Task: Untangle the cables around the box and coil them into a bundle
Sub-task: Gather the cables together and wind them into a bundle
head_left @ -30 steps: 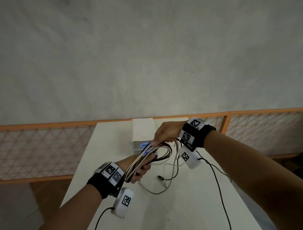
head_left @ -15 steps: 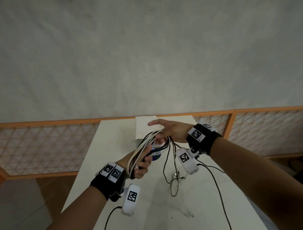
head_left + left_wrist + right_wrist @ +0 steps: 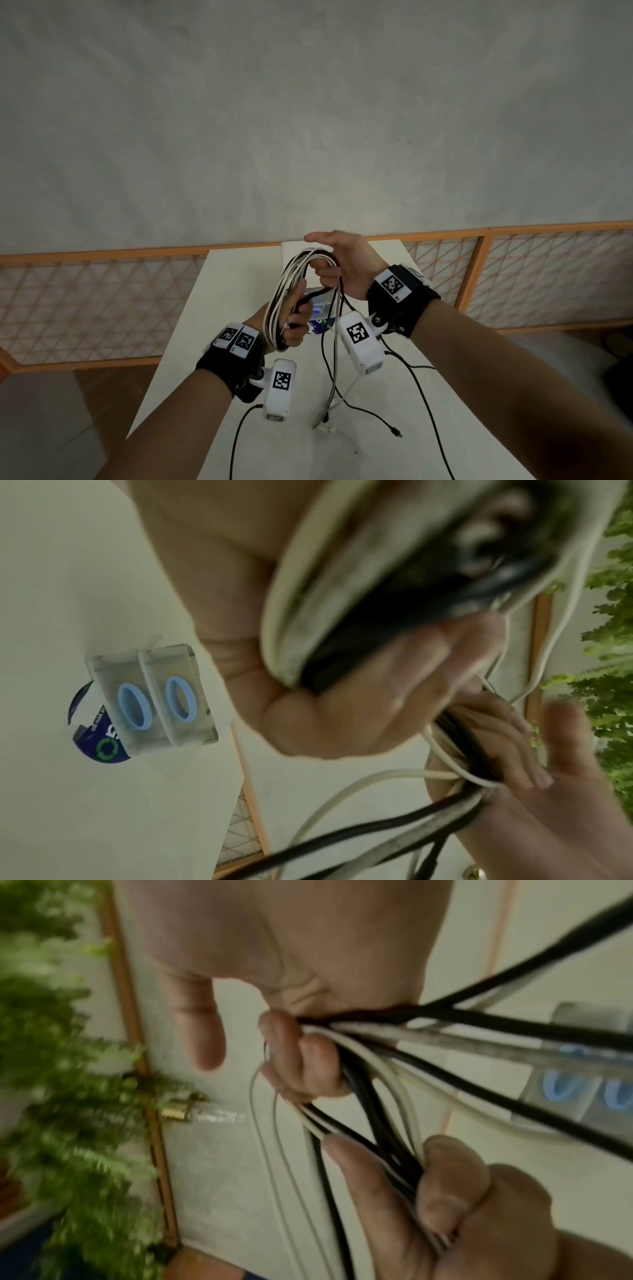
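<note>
A coil of white and black cables (image 3: 291, 274) stands upright above the table. My left hand (image 3: 296, 322) grips its lower part, fingers curled round the strands (image 3: 377, 588). My right hand (image 3: 342, 267) holds the top of the loop, its lower fingers (image 3: 301, 1058) curled round several strands (image 3: 479, 1020) while the forefinger points out straight. Loose tails hang from the right hand to the table, ending in a black plug (image 3: 397, 433) and a white end (image 3: 322, 425). The clear box with blue rings (image 3: 154, 696) sits on the table behind the hands, mostly hidden in the head view (image 3: 320, 305).
The narrow white table (image 3: 233, 342) runs away from me, with bare top near its front edge. An orange lattice railing (image 3: 102, 301) and a grey wall stand behind it. Thin black leads from the wrist cameras (image 3: 421, 394) trail over the table. Green foliage (image 3: 68, 1069) shows beyond the railing.
Both hands have risen with the coil, which now stands more upright. The right hand swung over the top of the loop, and the loose tails were drawn up and towards me.
</note>
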`<action>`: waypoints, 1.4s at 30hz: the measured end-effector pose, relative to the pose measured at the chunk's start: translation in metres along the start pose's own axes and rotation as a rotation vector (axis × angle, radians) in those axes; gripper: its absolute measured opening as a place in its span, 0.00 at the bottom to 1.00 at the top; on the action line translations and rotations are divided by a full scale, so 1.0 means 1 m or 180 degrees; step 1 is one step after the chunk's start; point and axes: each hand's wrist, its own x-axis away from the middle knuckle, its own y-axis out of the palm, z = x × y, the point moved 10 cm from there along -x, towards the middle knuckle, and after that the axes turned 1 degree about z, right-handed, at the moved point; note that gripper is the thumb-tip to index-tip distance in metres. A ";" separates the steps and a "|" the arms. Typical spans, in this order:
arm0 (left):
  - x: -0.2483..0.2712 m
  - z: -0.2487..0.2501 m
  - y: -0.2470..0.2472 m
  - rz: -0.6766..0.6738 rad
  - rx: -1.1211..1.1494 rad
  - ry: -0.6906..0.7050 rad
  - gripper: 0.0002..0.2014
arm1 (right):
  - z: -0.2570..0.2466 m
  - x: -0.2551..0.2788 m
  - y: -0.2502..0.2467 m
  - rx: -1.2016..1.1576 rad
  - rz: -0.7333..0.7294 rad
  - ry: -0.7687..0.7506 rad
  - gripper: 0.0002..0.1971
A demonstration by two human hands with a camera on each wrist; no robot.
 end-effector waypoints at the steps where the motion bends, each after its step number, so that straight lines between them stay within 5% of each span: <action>1: 0.000 -0.002 0.001 -0.0003 -0.0027 0.0003 0.24 | -0.001 -0.002 -0.002 0.0295 0.0122 -0.0054 0.06; 7: -0.005 -0.017 0.009 0.0077 0.0220 0.0135 0.26 | 0.003 -0.016 -0.008 0.1302 0.0676 -0.0238 0.16; 11: 0.011 -0.026 -0.034 0.0344 0.0282 0.0323 0.09 | -0.007 -0.014 -0.007 0.1535 0.0693 -0.0404 0.16; 14: 0.016 -0.026 -0.090 0.0728 0.0814 0.0514 0.24 | -0.028 -0.010 -0.025 0.1588 0.0893 -0.0600 0.16; 16: 0.019 0.002 -0.100 0.1010 0.0196 0.0867 0.25 | -0.030 -0.010 -0.035 0.1728 0.0956 -0.0595 0.15; 20: 0.018 0.055 -0.020 0.0380 -0.1690 0.1295 0.48 | -0.015 -0.015 -0.022 0.1757 0.0741 -0.0507 0.14; 22: 0.011 0.058 0.010 0.0299 -0.2134 0.1268 0.46 | -0.011 -0.016 -0.009 0.1407 0.0573 -0.0511 0.15; 27: 0.010 0.055 0.037 0.0463 -0.1499 0.1407 0.11 | -0.008 -0.017 0.002 0.0783 0.0445 -0.0623 0.18; 34: 0.010 0.063 0.038 0.0559 -0.1393 0.1381 0.12 | -0.025 -0.008 -0.006 0.1297 0.0617 -0.1056 0.10; 38: 0.004 0.072 0.012 0.0746 -0.0554 0.1437 0.14 | 0.012 0.002 -0.021 0.1463 0.0325 -0.0657 0.39; 42: -0.007 0.080 -0.002 0.0739 0.0327 0.1455 0.14 | 0.086 0.017 -0.023 0.2139 -0.0032 -0.0234 0.22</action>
